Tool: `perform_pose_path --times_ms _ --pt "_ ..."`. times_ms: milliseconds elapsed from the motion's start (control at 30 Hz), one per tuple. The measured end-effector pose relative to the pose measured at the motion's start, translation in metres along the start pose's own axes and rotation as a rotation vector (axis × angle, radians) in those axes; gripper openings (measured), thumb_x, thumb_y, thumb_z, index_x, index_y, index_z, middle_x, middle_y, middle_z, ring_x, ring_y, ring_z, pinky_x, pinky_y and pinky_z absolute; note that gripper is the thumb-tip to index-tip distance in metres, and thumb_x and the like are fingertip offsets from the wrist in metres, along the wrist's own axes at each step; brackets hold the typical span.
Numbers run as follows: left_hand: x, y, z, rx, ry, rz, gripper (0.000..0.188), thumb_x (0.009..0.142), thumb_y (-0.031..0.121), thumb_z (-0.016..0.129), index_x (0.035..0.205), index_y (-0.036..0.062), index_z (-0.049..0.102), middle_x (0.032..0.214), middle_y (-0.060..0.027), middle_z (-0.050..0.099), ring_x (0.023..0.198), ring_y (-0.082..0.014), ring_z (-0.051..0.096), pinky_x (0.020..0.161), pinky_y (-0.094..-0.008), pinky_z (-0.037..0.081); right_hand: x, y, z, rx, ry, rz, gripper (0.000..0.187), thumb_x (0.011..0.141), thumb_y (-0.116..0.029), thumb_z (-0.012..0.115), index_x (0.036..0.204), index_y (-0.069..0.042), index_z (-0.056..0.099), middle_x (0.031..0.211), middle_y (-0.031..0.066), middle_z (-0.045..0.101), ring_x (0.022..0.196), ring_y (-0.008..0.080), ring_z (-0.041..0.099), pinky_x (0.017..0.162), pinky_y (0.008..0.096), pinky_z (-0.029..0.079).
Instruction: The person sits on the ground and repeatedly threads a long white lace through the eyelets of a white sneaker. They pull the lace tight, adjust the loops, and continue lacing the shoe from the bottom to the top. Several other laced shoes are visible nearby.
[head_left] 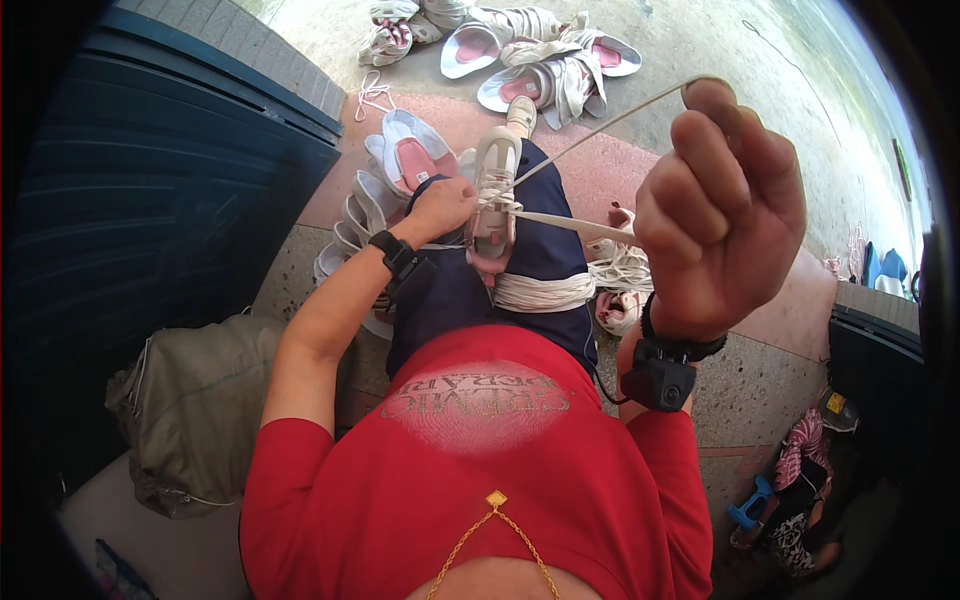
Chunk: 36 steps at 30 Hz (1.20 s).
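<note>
A light beige and pink sneaker (497, 150) rests on my lap between my thighs, its tongue end toward me. My left hand (446, 208) is closed at the sneaker's left side, gripping its edge by the eyelets; the fingertips are partly hidden. Raised to the right, my right hand (720, 200) is closed around a pale shoelace (590, 225). One stretch of that lace runs taut from the eyelets up to my fingers, and another comes back lower down to the sneaker. A thick bundle of white laces (545, 292) lies across my right thigh.
Several unlaced shoe uppers (415, 160) are piled left of my legs. More uppers (545, 85) lie on the ground ahead. Laces and pink pieces (620, 275) sit right of my knee. A dark blue door (170, 150) and an olive sack (200, 410) stand left.
</note>
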<state>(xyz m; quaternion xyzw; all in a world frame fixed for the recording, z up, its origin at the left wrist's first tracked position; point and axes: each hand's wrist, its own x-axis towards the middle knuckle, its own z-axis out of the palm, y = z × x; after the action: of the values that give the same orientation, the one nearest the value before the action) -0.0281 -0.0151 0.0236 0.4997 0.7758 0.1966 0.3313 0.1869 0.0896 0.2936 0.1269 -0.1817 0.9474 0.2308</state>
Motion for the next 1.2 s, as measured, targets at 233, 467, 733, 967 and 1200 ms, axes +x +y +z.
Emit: perform_pose_path --times_ms 233,467,733,967,1200 --pt "0.013 0.009 -0.015 -0.238 0.082 0.059 0.030 0.083 0.026 0.056 0.093 -0.0001 0.065 0.086 -0.0189 0.066 0.082 -0.0294 0.064 0.075 -0.0363 0.047 0.021 0.001 -0.006 0.197 -0.105 0.096 0.021 0.098 -0.014 0.030 0.077 -0.010 0.031 0.063 -0.0019 0.031 0.043 0.0055 0.025 0.034 0.0189 0.022" --pt "0.018 0.032 -0.026 -0.439 -0.121 0.051 0.027 0.090 0.022 0.058 0.102 -0.0015 0.063 0.092 -0.0028 0.064 0.086 -0.0082 0.056 0.076 -0.0250 0.044 0.020 -0.010 -0.005 -0.176 -0.061 -0.028 0.016 0.097 -0.015 0.034 0.083 -0.008 0.035 0.062 -0.0026 0.033 0.046 0.0052 0.026 0.041 0.0211 0.022" --pt "0.009 0.071 -0.052 -0.466 -0.662 0.287 0.033 0.082 0.018 0.069 0.108 -0.0006 0.063 0.099 -0.0028 0.065 0.095 -0.0115 0.058 0.086 -0.0248 0.043 0.027 -0.020 -0.007 -0.479 0.043 0.068 0.014 0.095 -0.017 0.036 0.085 -0.007 0.039 0.062 -0.0027 0.035 0.051 0.0066 0.031 0.050 0.0217 0.029" --pt "0.027 0.018 -0.113 -1.252 -0.163 0.207 0.018 0.093 0.015 0.051 0.098 0.0006 0.061 0.094 -0.0111 0.064 0.093 -0.0207 0.061 0.086 -0.0350 0.047 0.016 -0.114 -0.136 -0.370 0.736 -0.407 0.028 0.090 -0.017 0.036 0.088 0.006 0.053 0.101 0.0251 0.058 0.110 0.0369 0.051 0.099 0.0508 0.037" --pt "0.003 -0.113 -0.181 -1.606 0.354 -0.337 0.011 0.088 0.007 0.049 0.099 0.0055 0.051 0.073 -0.0052 0.054 0.068 -0.0189 0.054 0.061 -0.0316 0.043 -0.099 -0.078 -0.253 -1.384 1.160 0.025 0.021 0.090 -0.024 0.057 0.083 -0.004 0.061 0.067 0.0001 0.055 0.058 0.0081 0.047 0.052 0.0257 0.039"
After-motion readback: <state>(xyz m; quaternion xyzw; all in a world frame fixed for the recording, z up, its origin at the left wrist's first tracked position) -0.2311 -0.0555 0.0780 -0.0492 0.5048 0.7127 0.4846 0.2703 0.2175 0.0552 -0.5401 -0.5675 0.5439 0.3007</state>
